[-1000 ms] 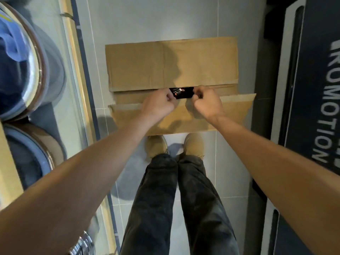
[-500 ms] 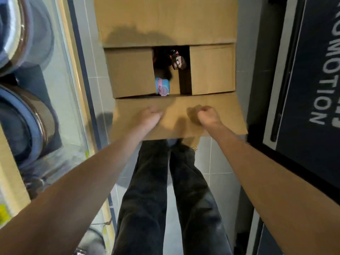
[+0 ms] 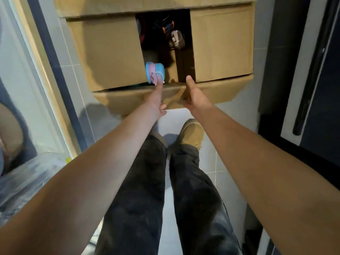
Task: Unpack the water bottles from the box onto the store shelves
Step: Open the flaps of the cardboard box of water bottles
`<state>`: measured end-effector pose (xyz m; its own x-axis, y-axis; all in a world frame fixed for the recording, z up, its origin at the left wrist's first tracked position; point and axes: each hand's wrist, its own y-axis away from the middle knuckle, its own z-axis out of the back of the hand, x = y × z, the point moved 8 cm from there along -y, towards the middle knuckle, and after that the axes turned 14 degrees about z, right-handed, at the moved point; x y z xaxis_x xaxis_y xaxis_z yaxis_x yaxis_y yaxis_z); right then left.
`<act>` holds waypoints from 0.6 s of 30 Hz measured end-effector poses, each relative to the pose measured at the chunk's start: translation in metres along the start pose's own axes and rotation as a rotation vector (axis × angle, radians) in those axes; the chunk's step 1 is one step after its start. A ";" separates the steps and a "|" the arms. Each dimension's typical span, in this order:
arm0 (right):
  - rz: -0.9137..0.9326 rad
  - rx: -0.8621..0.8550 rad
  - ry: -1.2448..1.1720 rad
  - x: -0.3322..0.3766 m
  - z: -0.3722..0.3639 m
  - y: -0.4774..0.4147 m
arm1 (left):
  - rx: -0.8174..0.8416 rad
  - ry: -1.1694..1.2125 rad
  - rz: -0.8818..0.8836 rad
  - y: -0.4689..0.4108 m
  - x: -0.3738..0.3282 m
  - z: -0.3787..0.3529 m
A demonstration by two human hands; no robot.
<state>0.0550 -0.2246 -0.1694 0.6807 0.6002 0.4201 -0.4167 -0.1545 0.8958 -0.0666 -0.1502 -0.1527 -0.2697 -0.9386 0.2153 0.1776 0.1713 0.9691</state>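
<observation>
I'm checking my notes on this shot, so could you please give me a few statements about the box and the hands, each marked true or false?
1. The cardboard box sits on a tiled floor. True.
2. The two inner flaps are fully shut. False: a gap between them shows the contents.
3. A blue and pink bottle lid shows in the gap. True.
4. The right hand holds a bottle. False: it is open and empty at the front flap.
5. The left hand reaches toward the lid. True.
</observation>
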 end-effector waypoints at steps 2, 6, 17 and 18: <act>0.007 -0.141 -0.049 0.003 0.002 -0.008 | -0.006 0.091 0.040 -0.007 -0.005 0.001; -0.036 -0.258 -0.265 0.005 -0.002 -0.013 | 0.121 0.294 0.079 -0.005 -0.010 -0.009; -0.106 -0.188 -0.182 0.010 0.001 0.008 | 0.162 0.124 0.149 0.015 -0.013 0.001; -0.129 -0.147 -0.178 0.012 -0.001 0.016 | 0.175 0.107 0.166 0.022 -0.013 0.004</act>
<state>0.0558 -0.2190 -0.1505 0.8239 0.4579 0.3340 -0.3933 0.0377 0.9186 -0.0630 -0.1332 -0.1335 -0.1471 -0.9181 0.3682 0.0419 0.3661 0.9296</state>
